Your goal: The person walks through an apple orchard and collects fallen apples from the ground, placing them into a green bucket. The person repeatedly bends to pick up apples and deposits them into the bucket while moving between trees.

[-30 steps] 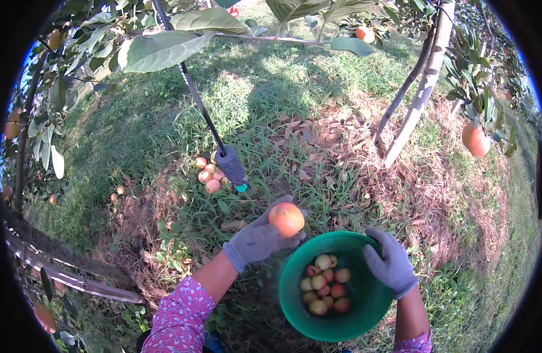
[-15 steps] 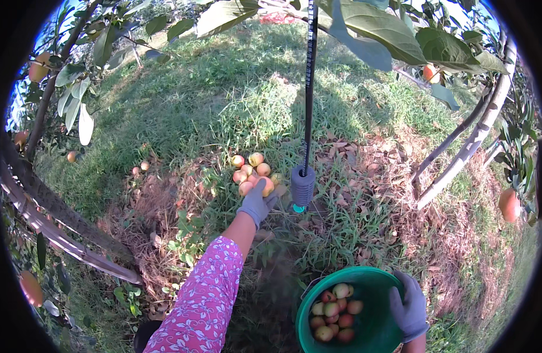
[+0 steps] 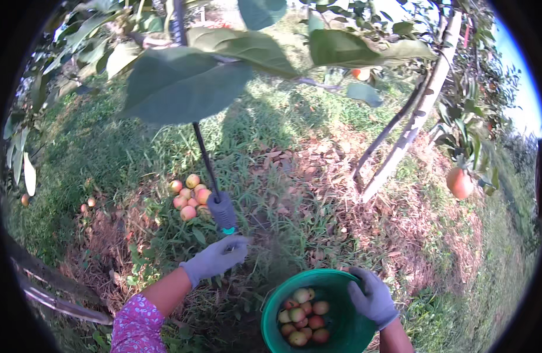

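My left hand [image 3: 218,259], in a grey glove, is over the grass between the apple pile and the bucket. Its fingers are slightly curled and apart, and no apple shows in it. Just above it hangs the grey ribbed grip [image 3: 222,213] of a thin black pole, its upper part hidden by leaves. Reddish-yellow apples [image 3: 188,212] lie heaped on the grass left of the grip. With fingers over its right rim, my gloved right hand [image 3: 374,299] holds a green bucket [image 3: 277,294]. Several apples [image 3: 297,316] rest inside it, toward the left side.
Large leaves [image 3: 186,82] hang close in front at the top. A pale leaning trunk [image 3: 412,123] stands at the right, with an apple [image 3: 459,182] hanging beyond it. Another trunk [image 3: 59,288] slants across the lower left. Dry leaves and grass cover the ground.
My left hand has let go of an apple at the pile and drawn back toward the bucket. The view has swung right; my right hand still grips the bucket.
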Tool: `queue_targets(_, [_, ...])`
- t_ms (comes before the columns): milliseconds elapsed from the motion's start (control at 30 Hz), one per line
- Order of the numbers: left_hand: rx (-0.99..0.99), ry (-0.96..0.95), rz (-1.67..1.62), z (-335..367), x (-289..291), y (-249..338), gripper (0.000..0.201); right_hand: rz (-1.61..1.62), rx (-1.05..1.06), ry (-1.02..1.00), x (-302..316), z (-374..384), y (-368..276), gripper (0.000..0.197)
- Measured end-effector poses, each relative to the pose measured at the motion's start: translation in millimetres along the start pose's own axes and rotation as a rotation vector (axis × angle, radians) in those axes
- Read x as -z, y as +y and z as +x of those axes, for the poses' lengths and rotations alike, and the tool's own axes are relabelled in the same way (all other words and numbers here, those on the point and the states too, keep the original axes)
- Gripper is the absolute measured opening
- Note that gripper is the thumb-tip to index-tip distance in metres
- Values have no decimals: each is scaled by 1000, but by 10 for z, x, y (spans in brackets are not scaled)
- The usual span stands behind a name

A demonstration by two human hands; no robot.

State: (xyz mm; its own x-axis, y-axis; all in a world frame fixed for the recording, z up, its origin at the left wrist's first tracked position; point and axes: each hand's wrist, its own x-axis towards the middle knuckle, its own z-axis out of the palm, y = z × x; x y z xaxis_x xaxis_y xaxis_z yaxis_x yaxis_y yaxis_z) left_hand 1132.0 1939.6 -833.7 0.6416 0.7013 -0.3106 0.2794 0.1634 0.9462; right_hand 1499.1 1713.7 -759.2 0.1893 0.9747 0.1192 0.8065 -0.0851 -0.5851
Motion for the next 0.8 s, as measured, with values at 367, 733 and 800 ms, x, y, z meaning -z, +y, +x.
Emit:
queue_targets(367, [203,-328,349,-591,-1077,303,90,24,-29,-32,-16,-120,188,46])
queue_targets(733, [107,-30,366,-683,-1206,-129,106,427,-146,-34,-22,-177,169,46])
queue_targets(800, [227,-131,147,-781,-1208,-49,103,526,-186,-28,-91,-243,293,44])
